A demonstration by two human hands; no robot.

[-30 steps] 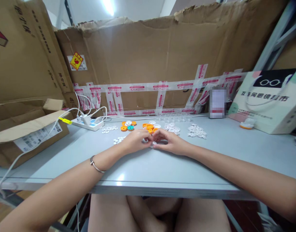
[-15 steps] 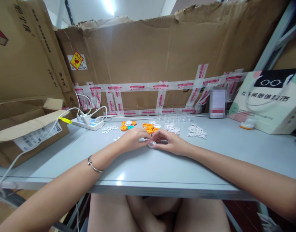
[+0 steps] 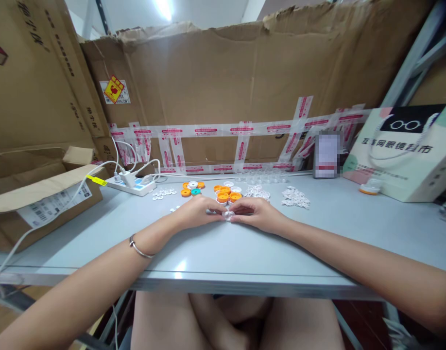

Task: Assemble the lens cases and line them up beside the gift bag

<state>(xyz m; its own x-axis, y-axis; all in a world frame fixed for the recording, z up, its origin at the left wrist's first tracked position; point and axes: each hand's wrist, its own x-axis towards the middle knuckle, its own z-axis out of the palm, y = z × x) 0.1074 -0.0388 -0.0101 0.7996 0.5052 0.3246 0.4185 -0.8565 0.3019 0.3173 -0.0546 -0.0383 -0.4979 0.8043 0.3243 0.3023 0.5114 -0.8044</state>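
Note:
My left hand [image 3: 199, 212] and my right hand [image 3: 254, 214] meet fingertip to fingertip on the grey table [image 3: 223, 248]. Both pinch a small clear round piece [image 3: 229, 214] that rests on the tabletop between them. Just behind my fingers lies a cluster of orange and white caps [image 3: 228, 194]. To its left sit further orange caps and a teal one [image 3: 192, 189]. Small white discs [image 3: 164, 193] lie in groups near my left hand. A metal bangle circles my left wrist.
Heaps of white parts [image 3: 296, 198] and clear parts [image 3: 258, 192] lie behind my right hand. A white power strip [image 3: 130, 185] with cables sits back left, beside an open cardboard box [image 3: 37, 199]. A taped cardboard wall stands behind; a printed bag [image 3: 408, 155] leans at right.
My hands have stayed together over the small clear piece, fingers shifting slightly and pressing it down onto the table. The view has drifted a little.

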